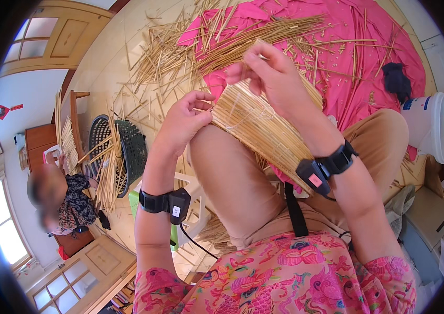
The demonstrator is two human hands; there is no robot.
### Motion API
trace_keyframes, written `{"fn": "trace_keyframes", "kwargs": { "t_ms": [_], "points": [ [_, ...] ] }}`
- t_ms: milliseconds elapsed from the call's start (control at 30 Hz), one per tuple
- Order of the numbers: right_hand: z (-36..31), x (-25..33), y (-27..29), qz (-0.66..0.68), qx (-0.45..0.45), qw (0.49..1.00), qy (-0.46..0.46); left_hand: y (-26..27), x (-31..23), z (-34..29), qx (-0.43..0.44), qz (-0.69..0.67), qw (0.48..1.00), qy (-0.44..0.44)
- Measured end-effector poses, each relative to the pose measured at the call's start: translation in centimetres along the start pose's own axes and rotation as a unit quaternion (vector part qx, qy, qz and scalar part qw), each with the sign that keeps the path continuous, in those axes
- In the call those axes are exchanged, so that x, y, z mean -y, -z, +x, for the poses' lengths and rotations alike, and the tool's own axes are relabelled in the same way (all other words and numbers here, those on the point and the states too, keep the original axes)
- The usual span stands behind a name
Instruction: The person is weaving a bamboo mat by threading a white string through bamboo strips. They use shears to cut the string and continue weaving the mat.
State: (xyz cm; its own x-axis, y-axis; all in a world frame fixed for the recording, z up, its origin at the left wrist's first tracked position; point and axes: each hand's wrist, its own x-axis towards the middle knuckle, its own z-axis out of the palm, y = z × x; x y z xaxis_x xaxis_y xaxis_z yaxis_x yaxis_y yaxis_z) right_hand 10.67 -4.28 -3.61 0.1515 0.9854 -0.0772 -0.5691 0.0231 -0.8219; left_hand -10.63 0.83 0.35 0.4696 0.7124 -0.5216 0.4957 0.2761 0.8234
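Observation:
A mat of straw stalks (271,137) laid side by side slants across my lap, resting on my thighs. My left hand (183,121) is at its left corner, thumb and forefinger closed on the edge. Above the mat's far part, my right hand (274,73) is raised with fingers curled and tips drawn together. Whatever those fingertips pinch is too fine to make out. Loose loops of pale thread (240,112) lie over the stalks between my hands.
Beyond my knees, a pink cloth (389,36) carries a bundle of long stalks (264,39) and scraps. Stalks also litter the floor. A white bucket (434,128) stands right; a dark basket (130,152) holding stalks stands left. Another person (73,201) is at the far left.

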Motion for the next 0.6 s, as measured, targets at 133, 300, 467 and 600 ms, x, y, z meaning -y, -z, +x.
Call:
{"fn": "trace_keyframes", "kwargs": {
  "t_ms": [133, 300, 467, 600],
  "points": [
    [-3.5, -1.5, 2.6, 0.161, -0.029, 0.985, -0.049, -0.1, 0.0, 0.0, -0.001, 0.085, 0.996, -0.024],
    [-6.1, -2.9, 3.2, 0.185, -0.044, 0.977, -0.098, -0.7, -0.4, 0.2, -0.015, 0.121, 0.992, -0.038],
    [-6.8, -3.4, 3.0, 0.099, -0.030, 0.986, -0.128, -1.5, -1.9, 0.7, -0.038, 0.283, 0.956, -0.072],
    [-6.9, -3.4, 2.3, 0.071, -0.032, 0.988, -0.132, -1.3, -2.2, 0.2, 0.001, 0.318, 0.939, -0.127]
  ]
}}
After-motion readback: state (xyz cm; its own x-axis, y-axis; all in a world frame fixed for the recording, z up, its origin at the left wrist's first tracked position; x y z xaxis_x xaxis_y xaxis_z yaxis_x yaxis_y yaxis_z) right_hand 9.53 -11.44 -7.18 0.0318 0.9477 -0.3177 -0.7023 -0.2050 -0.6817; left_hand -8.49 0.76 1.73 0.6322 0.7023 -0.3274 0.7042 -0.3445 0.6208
